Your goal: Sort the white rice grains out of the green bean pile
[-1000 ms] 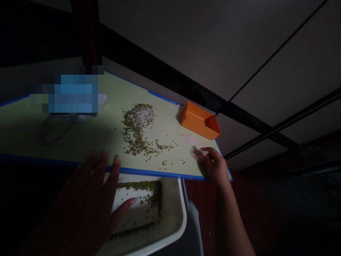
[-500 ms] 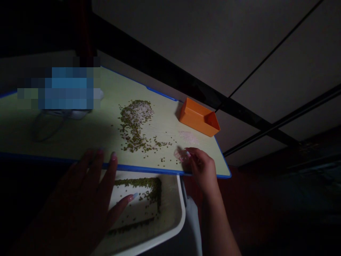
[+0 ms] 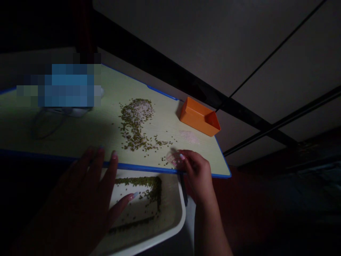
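A pale green tabletop (image 3: 87,131) with a blue edge carries a scatter of small green beans (image 3: 135,124) mixed with white grains. My right hand (image 3: 195,174) rests at the table's front edge, fingers curled round a small clear thing I cannot make out, beside a few loose beans. My left hand (image 3: 85,199) lies flat with fingers spread over the rim of a white tray (image 3: 170,227) held below the table edge. More green beans (image 3: 144,185) lie along the tray's walls.
An orange plastic box (image 3: 199,117) stands at the table's far right corner, with a small patch of white grains (image 3: 189,137) in front of it. A white device with a dark cable (image 3: 48,124) sits at the left. The room is dark.
My right hand has slid left along the front edge, from near the right corner toward the loose beans. My left hand and the tray have stayed put.
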A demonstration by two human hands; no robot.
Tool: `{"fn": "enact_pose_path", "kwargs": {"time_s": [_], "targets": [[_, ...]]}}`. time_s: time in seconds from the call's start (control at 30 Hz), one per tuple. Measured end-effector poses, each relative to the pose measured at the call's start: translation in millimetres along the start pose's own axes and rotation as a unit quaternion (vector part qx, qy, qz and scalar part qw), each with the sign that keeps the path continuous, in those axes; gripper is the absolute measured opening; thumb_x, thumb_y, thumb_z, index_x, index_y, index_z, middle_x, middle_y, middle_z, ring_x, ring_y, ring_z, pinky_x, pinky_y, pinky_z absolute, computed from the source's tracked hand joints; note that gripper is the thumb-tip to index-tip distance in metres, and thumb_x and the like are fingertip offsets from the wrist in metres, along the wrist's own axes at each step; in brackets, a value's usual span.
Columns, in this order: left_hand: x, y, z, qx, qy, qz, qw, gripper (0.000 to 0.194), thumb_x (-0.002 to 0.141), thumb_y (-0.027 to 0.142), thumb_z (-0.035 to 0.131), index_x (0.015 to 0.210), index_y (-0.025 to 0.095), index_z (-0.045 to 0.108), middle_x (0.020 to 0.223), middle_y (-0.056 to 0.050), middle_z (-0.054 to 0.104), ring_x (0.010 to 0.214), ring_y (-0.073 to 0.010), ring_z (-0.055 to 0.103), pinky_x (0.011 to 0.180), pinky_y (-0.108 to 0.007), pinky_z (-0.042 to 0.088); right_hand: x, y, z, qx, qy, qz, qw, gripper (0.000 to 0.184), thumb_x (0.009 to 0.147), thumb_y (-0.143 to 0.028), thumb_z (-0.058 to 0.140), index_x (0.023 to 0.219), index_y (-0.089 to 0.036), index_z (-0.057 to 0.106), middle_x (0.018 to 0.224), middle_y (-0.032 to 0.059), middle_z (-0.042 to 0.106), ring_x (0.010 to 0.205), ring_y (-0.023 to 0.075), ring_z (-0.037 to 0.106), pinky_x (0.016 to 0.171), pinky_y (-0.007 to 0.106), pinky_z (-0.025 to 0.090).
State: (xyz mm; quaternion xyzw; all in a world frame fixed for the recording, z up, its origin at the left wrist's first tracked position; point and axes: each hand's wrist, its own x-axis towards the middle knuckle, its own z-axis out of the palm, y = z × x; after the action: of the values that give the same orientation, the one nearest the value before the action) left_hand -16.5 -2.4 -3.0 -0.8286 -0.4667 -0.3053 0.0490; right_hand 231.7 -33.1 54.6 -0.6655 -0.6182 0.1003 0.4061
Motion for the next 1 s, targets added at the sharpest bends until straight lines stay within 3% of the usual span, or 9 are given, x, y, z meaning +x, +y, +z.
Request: {"fn": "enact_pose_path", "kwargs": {"time_s": [0.2, 0.37, 0.57, 0.87, 1.0], "targets": [[-0.1, 0.8, -0.2, -0.014, 0.001, -0.003, 1.0, 0.083, 0.075, 0.057, 0.041, 0.14, 0.013, 0.018, 0.146, -0.027, 0.029, 0.137, -0.0419, 0.024, 0.105, -0.06, 0.029, -1.0, 0.0, 5.8, 0.013, 0.01, 0.016, 1.0, 0.021, 0.088, -0.025, 0.049, 0.099, -0.023, 0.067, 0.098, 0.0062, 0.069, 0.089, 0.0188, 0.061, 0.081, 0.037, 0.048], [-0.5, 1.8, -1.1, -0.022, -0.006, -0.015, 1.0, 0.083, 0.074, 0.059, 0.041, 0.14, 0.015, 0.018, 0.149, -0.023, 0.026, 0.14, -0.0381, 0.021, 0.109, -0.058, 0.026, -0.8, 1.3, 7.7, 0.019, 0.013, 0.033, 0.999, 0.023, 0.089, -0.026, 0.047, 0.1, -0.022, 0.066, 0.098, 0.0072, 0.069, 0.089, 0.0191, 0.062, 0.08, 0.036, 0.048], [0.5, 8.4, -5.0, -0.045, -0.01, -0.053, 0.998, 0.082, 0.076, 0.064, 0.032, 0.14, 0.016, 0.018, 0.149, -0.022, 0.027, 0.14, -0.0365, 0.02, 0.11, -0.057, 0.024, 3.3, 1.2, 7.9, 0.016, 0.006, 0.027, 0.999, 0.022, 0.089, -0.025, 0.048, 0.1, -0.023, 0.066, 0.099, 0.0059, 0.068, 0.09, 0.0185, 0.06, 0.081, 0.036, 0.047], [2.1, 9.4, -7.8, -0.04, -0.021, -0.055, 0.997, 0.082, 0.076, 0.065, 0.029, 0.136, 0.01, 0.03, 0.144, -0.026, 0.034, 0.141, -0.0344, 0.019, 0.112, -0.054, 0.022, 4.1, 2.3, 6.5, 0.037, -0.013, 0.023, 0.999, 0.02, 0.089, -0.024, 0.048, 0.098, -0.025, 0.065, 0.097, 0.0033, 0.068, 0.087, 0.0169, 0.06, 0.08, 0.034, 0.047], [1.2, 9.9, -7.3, -0.038, -0.025, -0.058, 0.997, 0.082, 0.075, 0.066, 0.028, 0.137, 0.012, 0.029, 0.145, -0.024, 0.032, 0.141, -0.0354, 0.019, 0.112, -0.056, 0.022, 3.6, 1.3, 7.4, 0.045, -0.015, 0.019, 0.999, 0.02, 0.089, -0.023, 0.048, 0.098, -0.026, 0.065, 0.098, 0.0029, 0.068, 0.088, 0.0167, 0.059, 0.079, 0.034, 0.047]]}}
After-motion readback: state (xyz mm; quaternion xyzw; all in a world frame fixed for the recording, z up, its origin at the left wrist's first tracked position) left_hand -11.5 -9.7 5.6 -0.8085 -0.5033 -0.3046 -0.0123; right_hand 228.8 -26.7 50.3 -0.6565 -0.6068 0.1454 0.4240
